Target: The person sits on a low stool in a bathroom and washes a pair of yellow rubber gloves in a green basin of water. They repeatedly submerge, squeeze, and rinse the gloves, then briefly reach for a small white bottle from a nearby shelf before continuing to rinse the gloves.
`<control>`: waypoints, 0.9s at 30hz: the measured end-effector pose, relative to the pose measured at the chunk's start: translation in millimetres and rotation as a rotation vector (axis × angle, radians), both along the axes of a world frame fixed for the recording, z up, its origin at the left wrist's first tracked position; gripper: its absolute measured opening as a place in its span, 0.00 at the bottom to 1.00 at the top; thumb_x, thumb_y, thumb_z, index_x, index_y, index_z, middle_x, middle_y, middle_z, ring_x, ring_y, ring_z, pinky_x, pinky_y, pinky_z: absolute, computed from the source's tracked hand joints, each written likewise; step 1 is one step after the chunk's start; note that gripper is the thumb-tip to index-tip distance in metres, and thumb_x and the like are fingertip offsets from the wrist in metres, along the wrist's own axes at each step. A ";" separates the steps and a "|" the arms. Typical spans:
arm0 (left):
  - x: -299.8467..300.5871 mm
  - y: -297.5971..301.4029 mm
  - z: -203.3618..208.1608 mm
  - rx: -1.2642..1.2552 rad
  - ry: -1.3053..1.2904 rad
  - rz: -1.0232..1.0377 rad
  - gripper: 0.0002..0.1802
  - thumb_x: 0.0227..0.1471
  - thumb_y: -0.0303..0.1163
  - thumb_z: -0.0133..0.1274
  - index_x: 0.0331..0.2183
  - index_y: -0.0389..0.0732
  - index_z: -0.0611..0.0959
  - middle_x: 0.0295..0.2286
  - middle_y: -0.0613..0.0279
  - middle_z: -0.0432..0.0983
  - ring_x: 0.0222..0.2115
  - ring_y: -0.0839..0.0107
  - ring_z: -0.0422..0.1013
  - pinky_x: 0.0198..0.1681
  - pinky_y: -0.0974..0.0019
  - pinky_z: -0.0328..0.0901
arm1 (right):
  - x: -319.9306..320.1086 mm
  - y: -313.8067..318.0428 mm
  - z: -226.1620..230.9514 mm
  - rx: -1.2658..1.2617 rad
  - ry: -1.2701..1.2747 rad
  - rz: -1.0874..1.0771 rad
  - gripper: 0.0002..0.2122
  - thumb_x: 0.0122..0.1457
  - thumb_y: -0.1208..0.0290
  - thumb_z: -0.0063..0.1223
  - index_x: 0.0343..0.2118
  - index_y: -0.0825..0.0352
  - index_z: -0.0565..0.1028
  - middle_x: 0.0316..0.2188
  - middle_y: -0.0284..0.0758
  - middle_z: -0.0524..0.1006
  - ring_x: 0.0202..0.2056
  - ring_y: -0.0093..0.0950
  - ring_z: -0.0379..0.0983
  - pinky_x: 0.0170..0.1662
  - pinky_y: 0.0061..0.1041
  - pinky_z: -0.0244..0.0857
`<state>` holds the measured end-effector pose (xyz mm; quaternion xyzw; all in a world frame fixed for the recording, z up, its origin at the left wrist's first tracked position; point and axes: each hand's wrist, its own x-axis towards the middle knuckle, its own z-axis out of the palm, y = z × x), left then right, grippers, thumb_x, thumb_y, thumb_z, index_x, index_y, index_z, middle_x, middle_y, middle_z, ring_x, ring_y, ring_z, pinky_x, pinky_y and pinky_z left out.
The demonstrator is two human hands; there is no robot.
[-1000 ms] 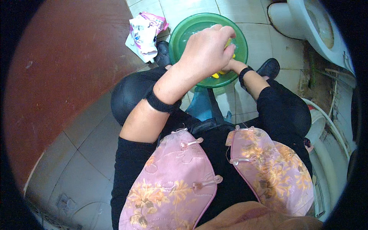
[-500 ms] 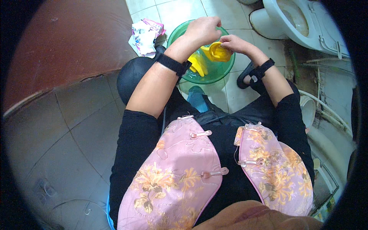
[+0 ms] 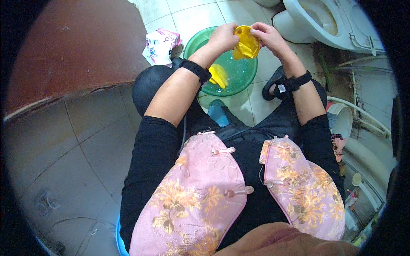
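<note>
Over the green basin (image 3: 252,79), I hold a yellow rubber glove (image 3: 247,45) up by its wide cuff. My left hand (image 3: 224,37) pinches the cuff's left edge, while my right hand (image 3: 268,36) grips the opposite edge with thumb and fingers. The cuff is spread into a round shape. Yellow glove fingers (image 3: 218,77) lie in the basin's shallow water, next to my left wrist and partly hidden by it. I cannot tell whether they belong to a second glove.
A white and pink plastic package (image 3: 162,45) lies left of the basin, beside a brown panel (image 3: 77,42). A white toilet (image 3: 316,21) stands at the far right. Pipes and a white bucket (image 3: 340,119) are by my right knee. My slippered foot (image 3: 275,85) rests near the basin.
Both hands have lifted the glove's cuff up and away from the water. My left hand has come down onto the cuff's left edge. The cuff is now stretched wider between the hands.
</note>
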<state>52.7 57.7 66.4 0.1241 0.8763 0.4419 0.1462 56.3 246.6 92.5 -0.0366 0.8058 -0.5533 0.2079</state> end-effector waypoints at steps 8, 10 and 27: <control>-5.2 18.4 9.3 0.355 -0.367 0.004 0.33 0.39 0.28 0.62 0.48 0.34 0.68 0.33 0.53 0.75 0.33 0.66 0.74 0.30 0.69 0.71 | -13.5 0.1 -10.5 -0.206 0.006 -0.049 0.09 0.54 0.67 0.52 0.35 0.66 0.74 0.27 0.28 0.74 0.27 0.18 0.70 0.26 0.17 0.68; -6.3 21.2 6.5 0.418 -0.245 -0.047 0.30 0.39 0.32 0.64 0.45 0.35 0.71 0.32 0.53 0.75 0.34 0.65 0.74 0.34 0.66 0.70 | -11.9 -1.9 -6.1 -0.197 0.096 -0.041 0.09 0.54 0.67 0.53 0.35 0.66 0.75 0.26 0.28 0.74 0.28 0.18 0.71 0.27 0.18 0.68; -6.6 31.7 77.9 1.140 -0.276 -0.291 0.10 0.41 0.25 0.42 0.27 0.34 0.78 0.25 0.62 0.72 0.25 0.71 0.68 0.32 0.73 0.65 | 12.2 26.2 -89.9 -0.153 -0.596 -0.453 0.25 0.60 0.44 0.30 0.53 0.53 0.63 0.50 0.32 0.67 0.51 0.30 0.62 0.43 0.40 0.65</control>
